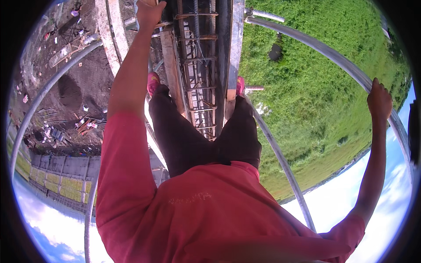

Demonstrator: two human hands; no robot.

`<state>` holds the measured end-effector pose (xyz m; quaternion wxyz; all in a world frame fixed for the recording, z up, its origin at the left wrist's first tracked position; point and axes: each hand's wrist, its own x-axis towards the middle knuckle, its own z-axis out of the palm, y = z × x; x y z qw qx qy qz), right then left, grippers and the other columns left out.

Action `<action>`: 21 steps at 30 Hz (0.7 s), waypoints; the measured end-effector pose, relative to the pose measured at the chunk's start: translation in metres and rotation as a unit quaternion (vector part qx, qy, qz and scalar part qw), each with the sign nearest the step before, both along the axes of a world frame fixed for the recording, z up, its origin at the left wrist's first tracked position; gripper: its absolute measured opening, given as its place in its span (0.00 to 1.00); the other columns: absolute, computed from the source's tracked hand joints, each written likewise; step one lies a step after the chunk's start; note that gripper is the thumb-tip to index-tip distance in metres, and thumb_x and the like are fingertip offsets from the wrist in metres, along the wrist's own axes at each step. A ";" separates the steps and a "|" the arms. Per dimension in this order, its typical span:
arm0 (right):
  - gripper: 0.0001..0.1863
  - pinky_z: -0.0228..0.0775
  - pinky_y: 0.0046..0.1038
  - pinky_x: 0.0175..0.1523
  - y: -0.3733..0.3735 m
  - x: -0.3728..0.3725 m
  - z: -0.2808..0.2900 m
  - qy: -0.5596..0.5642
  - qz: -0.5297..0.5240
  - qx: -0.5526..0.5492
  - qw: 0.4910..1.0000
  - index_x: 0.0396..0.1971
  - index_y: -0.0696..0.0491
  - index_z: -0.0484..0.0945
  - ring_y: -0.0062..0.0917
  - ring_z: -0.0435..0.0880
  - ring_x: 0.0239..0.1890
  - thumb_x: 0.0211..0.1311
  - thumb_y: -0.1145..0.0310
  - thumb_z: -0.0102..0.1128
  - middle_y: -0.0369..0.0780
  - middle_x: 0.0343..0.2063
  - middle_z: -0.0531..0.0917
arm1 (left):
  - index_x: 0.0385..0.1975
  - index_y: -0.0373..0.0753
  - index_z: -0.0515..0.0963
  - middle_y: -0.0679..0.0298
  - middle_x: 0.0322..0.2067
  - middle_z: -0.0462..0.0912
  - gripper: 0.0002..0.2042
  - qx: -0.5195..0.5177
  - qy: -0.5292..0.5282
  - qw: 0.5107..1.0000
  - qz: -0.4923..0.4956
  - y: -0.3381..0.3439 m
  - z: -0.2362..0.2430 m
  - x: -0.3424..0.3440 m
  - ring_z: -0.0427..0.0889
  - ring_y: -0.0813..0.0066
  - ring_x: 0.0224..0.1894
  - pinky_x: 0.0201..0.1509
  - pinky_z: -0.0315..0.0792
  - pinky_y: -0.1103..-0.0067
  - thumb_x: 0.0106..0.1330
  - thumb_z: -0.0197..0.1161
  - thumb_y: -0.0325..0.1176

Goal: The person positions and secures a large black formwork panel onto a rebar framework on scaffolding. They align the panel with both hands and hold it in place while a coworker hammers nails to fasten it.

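At the top edge, my left hand [149,16] grips a wooden board [151,2], its thumb to the right and its fingers on the left, partly cut off by the frame. Out to the far right, my right hand [379,101] is closed around a long grey metal pole [333,50]. Between my legs runs a rebar cage [199,57] with tied crossbars, set between a left formwork board [170,61] and a right formwork board [234,48]. My pink shoes, the left one [153,82] and right one [240,85], stand on either side of it.
Another metal pole [52,81] curves down the left side, and a slanting pole [283,162] passes beside my right leg. Pale planks [112,35] lie left of my arm. Far below are bare soil with scattered debris [90,125], a grey wall [66,166] and a grass field [307,109].
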<state>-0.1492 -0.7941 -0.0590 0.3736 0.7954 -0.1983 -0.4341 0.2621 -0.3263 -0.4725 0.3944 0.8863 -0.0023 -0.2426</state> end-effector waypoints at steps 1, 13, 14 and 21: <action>0.09 0.81 0.46 0.47 0.001 0.001 0.000 0.001 -0.005 -0.004 1.000 0.45 0.53 0.73 0.43 0.87 0.43 0.66 0.76 0.54 0.46 0.36 0.85 | 0.59 0.27 0.66 0.38 0.48 0.82 0.39 0.023 -0.012 0.999 -0.023 0.003 0.001 0.002 0.83 0.42 0.53 0.57 0.76 0.59 0.52 0.76 0.43; 0.08 0.80 0.39 0.49 0.007 0.008 0.001 0.006 0.002 -0.016 1.000 0.42 0.51 0.75 0.36 0.88 0.41 0.64 0.73 0.60 0.42 0.35 0.85 | 0.58 0.24 0.62 0.35 0.51 0.80 0.43 0.042 -0.056 0.996 -0.056 -0.004 0.004 -0.001 0.83 0.40 0.54 0.60 0.75 0.59 0.49 0.79 0.45; 0.08 0.80 0.39 0.49 0.007 0.008 0.001 0.004 0.002 -0.017 1.000 0.41 0.51 0.75 0.36 0.88 0.41 0.63 0.73 0.60 0.41 0.35 0.85 | 0.58 0.24 0.62 0.35 0.52 0.80 0.43 0.033 -0.031 0.998 -0.054 -0.004 0.005 -0.001 0.82 0.39 0.54 0.61 0.74 0.59 0.49 0.79 0.45; 0.06 0.77 0.37 0.52 0.011 0.014 -0.001 -0.018 -0.034 -0.023 0.999 0.39 0.51 0.78 0.35 0.87 0.44 0.62 0.73 0.62 0.42 0.36 0.86 | 0.73 0.28 0.51 0.35 0.67 0.65 0.53 0.034 0.024 0.998 -0.038 -0.019 0.010 -0.011 0.68 0.40 0.69 0.73 0.65 0.59 0.50 0.77 0.40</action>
